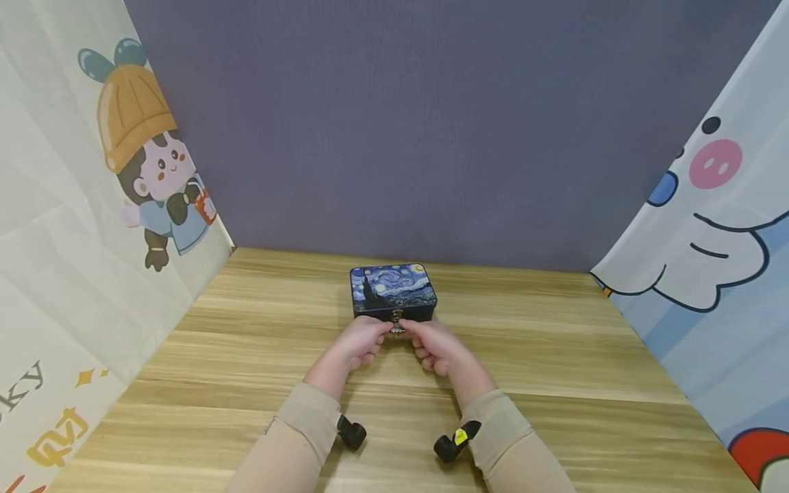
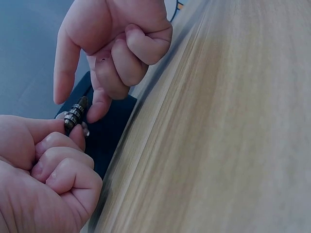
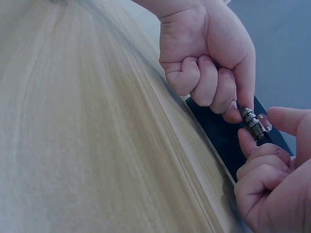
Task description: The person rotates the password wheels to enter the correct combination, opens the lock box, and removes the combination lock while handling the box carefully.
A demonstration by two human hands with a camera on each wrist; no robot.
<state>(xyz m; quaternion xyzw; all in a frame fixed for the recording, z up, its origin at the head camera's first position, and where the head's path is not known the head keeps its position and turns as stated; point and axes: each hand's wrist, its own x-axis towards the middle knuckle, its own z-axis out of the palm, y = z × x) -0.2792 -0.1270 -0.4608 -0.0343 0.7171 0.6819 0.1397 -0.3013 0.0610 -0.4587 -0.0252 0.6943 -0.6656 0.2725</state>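
Note:
A dark blue hinged box with a starry night-sky painting on its lid sits closed toward the back of the table. On its front hangs a small combination padlock with ringed number dials, beside a shiny metal clasp. My left hand pinches one end of the lock between thumb and index finger. From the other side my right hand reaches in, its thumb and index finger parted around the lock's opposite end. Its other fingers curl loosely into the palm.
The wood-grain table runs back to a dark grey-blue panel. Printed cartoon sheets hang at the left and right. Small black cameras are strapped to both sleeved wrists.

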